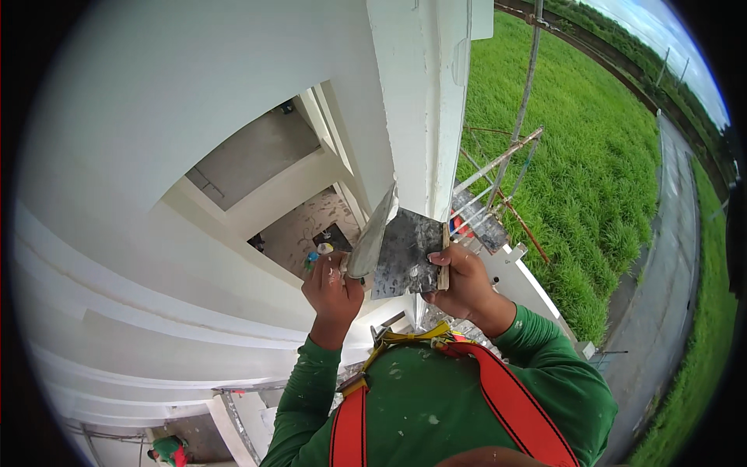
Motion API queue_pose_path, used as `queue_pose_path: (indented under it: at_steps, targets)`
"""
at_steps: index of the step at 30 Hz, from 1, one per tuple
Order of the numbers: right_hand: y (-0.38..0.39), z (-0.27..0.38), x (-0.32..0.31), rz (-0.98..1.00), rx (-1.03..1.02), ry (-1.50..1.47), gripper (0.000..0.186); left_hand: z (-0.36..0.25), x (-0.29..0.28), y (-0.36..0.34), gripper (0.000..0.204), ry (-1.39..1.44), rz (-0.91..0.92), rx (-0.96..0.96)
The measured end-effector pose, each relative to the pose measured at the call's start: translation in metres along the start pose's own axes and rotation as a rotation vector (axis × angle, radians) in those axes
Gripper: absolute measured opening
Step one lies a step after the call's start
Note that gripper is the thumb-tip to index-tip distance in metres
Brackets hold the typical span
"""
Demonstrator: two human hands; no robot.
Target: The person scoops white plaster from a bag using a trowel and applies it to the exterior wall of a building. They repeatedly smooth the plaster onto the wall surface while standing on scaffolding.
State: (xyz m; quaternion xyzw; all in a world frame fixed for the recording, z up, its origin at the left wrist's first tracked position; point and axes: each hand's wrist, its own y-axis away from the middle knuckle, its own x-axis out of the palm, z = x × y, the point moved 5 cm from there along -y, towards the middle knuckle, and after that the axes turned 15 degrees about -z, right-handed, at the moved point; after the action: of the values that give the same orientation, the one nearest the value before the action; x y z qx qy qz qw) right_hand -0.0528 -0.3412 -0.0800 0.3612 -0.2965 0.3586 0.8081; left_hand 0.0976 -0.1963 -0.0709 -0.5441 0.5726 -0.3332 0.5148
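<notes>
My left hand (331, 289), closed and spotted with white, grips a putty knife with a wide pale blade (371, 240). My right hand (465, 285) pinches a flat dark plate (406, 255) by its light, wood-like edge strip, thumb on top. The plate is smeared with grey and white. The two blades meet or overlap along the plate's left edge; whether they touch is hard to tell. A little white paste shows at their upper tips, just below the white wall corner (412, 101).
Left is a curved white wall (117, 171) with an opening onto a lower floor (303, 226). Scaffold pipes (506, 156) stand at right above tall grass (591, 179), with a road (661, 311) beyond. An orange harness strap (506, 389) crosses my chest. Another person (167, 448) is far below left.
</notes>
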Motion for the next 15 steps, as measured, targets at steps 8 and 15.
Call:
queue_pose_path:
  at_steps: [8,15]
  targets:
    - [0.014,0.155,0.057,0.017,-0.787,-0.089,0.015,0.033,0.004,0.07,0.018,-0.021,0.111,-0.082]
    - [0.006,0.247,0.133,-0.33,-1.611,0.636,0.024,0.061,-0.061,0.154,0.025,-0.273,0.211,-0.42]
